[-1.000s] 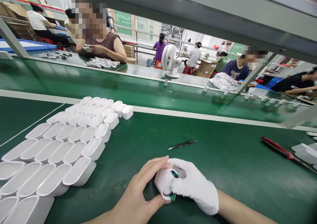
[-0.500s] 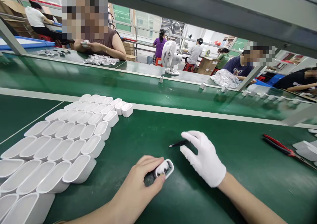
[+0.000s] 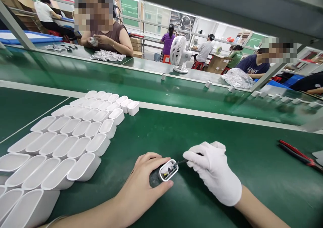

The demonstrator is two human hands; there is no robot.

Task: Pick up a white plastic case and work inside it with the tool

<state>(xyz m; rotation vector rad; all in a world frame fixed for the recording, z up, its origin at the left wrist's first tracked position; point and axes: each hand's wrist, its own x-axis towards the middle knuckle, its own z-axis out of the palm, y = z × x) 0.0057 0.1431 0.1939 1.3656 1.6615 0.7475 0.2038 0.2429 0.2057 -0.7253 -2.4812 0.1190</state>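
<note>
Green bench mat [image 3: 191, 134], wide, running left to right; conveyor lane beyond it with co-workers seated on the far side.

Block of open white shells [image 3: 73, 137] fills the left of the mat, rows packed side by side and touching, mouths up. Well apart from the hands.

Red-handled cutters [image 3: 297, 154] lie far right on the mat, untouched.

Left hand [image 3: 142, 184], bare, curls over one white housing [image 3: 168, 169] and presses it to the mat; thumb below, fingers wrapped over the top and back. The housing lies on its side, near the middle of the bench front, open mouth turned right and slightly up. Its long axis runs roughly left to right, from the left palm toward the other hand. Parts show inside the mouth; too small to tell what.

Right hand [image 3: 214, 172], in a white glove, sits just right of that mouth. Fingers pressed together, pinching a thin dark tool [image 3: 181, 161], probably tweezers. The tool points left, along the housing's axis, tip at the rim of the opening; whether it touches the parts inside I cannot tell.

Right hand is the nearer to the opening; left hand only steadies.
</note>
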